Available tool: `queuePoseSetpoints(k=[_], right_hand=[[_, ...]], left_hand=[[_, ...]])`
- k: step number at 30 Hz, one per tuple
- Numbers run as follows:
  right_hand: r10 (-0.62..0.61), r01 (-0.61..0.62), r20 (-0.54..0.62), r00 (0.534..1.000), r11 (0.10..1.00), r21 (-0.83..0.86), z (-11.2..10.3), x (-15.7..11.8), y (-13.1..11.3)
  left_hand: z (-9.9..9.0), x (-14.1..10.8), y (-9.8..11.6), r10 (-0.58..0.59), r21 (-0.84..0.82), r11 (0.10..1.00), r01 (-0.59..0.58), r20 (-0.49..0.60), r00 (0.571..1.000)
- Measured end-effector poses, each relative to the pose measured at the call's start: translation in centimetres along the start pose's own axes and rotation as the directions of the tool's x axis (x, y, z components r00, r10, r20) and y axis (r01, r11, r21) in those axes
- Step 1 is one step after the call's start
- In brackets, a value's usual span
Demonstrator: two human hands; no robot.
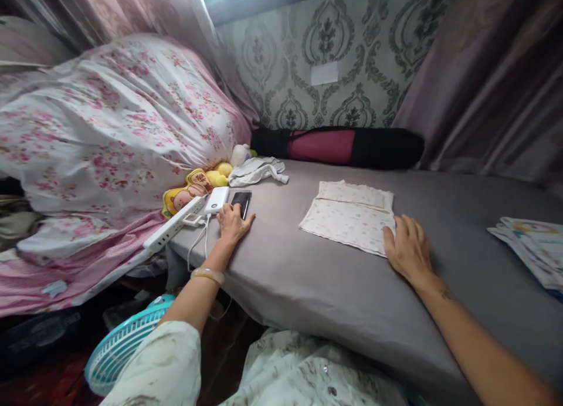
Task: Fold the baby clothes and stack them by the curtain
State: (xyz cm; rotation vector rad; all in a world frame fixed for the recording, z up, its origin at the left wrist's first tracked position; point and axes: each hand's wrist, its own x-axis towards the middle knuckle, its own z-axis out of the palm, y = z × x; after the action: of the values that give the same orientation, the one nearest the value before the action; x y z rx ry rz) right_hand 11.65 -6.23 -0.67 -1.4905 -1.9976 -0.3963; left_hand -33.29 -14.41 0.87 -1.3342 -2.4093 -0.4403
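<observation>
My left hand (233, 221) rests fingers-down at the near end of a black phone (243, 202), its thumb spread to the right. The fingertips meet or overlap the phone's lower left part; I cannot tell whether they press on it. Just beyond that hand sits a white power bank (217, 200) with a white cable (206, 236) running close by. My right hand (409, 247) lies open on the bed, thumb and fingertips at the right edge of a pale printed cloth (347, 218). The cloth is flat, with a fold across its upper part.
A white power strip (173, 224) juts along the bed's left edge beside plush toys (189, 192). Behind them lies a crumpled white cloth (257, 171). A black and maroon long bag (323, 146) lines the wall. Papers (532, 247) lie far right; a turquoise fan (127, 341) stands below left.
</observation>
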Motion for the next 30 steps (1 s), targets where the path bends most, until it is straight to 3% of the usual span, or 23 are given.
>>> queuePoseSetpoints(k=[5,12,21,30], right_hand=[[-0.005,0.005,0.018,1.000,1.000,-0.003,0.4,0.1,0.4],[0.011,-0.011,0.013,1.000,1.000,0.014,0.9,0.3,0.9],[0.025,-0.024,-0.006,1.000,0.996,0.087,0.9,0.4,1.2],[0.036,-0.034,-0.007,0.999,0.981,0.192,0.6,0.0,0.9]], left_hand=[[0.9,0.5,0.0,0.016,-0.001,1.000,-0.016,-0.011,1.000],[0.7,0.0,0.2,-0.012,-0.049,0.999,0.004,-0.175,0.984],[1.4,0.7,0.2,0.018,-0.029,0.999,-0.022,-0.145,0.989],[1.6,0.6,-0.1,-0.047,-0.044,0.998,0.041,-0.164,0.985]])
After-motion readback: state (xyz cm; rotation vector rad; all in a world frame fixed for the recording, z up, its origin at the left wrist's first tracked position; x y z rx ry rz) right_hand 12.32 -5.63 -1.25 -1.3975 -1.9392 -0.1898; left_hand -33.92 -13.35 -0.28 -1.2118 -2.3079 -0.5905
